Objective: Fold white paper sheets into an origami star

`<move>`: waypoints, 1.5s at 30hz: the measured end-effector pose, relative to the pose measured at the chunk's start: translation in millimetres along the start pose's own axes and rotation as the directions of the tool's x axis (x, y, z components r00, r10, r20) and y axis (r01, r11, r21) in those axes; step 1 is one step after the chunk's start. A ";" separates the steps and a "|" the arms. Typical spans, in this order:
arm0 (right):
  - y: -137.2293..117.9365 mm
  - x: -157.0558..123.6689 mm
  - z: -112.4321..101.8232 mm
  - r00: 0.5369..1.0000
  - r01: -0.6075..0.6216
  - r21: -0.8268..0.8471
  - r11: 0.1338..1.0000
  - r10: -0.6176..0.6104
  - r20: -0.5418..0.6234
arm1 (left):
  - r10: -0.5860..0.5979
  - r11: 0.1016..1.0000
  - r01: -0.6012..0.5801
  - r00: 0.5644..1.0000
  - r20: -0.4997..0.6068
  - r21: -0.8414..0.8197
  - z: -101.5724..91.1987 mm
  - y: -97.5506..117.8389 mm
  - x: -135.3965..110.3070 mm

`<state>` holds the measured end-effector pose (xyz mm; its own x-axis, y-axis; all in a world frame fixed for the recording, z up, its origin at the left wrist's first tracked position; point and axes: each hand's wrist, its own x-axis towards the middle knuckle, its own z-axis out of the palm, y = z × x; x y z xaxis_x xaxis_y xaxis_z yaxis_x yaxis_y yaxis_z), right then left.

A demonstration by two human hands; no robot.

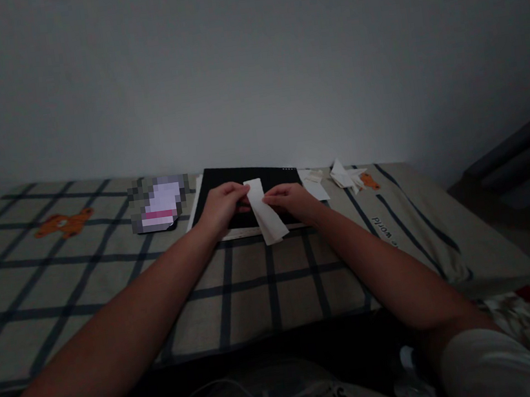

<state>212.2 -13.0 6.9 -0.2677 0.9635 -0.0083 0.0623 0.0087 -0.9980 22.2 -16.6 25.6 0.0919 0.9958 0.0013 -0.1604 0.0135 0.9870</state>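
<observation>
A folded strip of white paper is held between my two hands, over a black folder or notebook. My left hand pinches the strip's left edge near its top. On the other side, my right hand grips its right edge between thumb and fingers. The strip's lower end hangs toward me and its layers part slightly there. White sheets show from under the folder's left and front edges.
A lit phone, partly blurred, lies to the left. Right of the folder are flat paper pieces and a folded paper shape. A checked cloth covers the surface, which meets a pale wall behind.
</observation>
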 end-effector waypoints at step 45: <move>6.5 3.5 -1.9 0.998 0.015 0.108 0.994 -0.008 -0.062 | 0.076 0.964 -0.078 0.997 0.019 0.256 0.3 -6.9 2.4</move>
<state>213.5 -9.0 0.5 -0.2079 0.9782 0.0035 -0.0457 -0.0061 -0.9989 23.9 -14.3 18.8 0.0982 0.9920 0.0792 0.0895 -0.0880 0.9921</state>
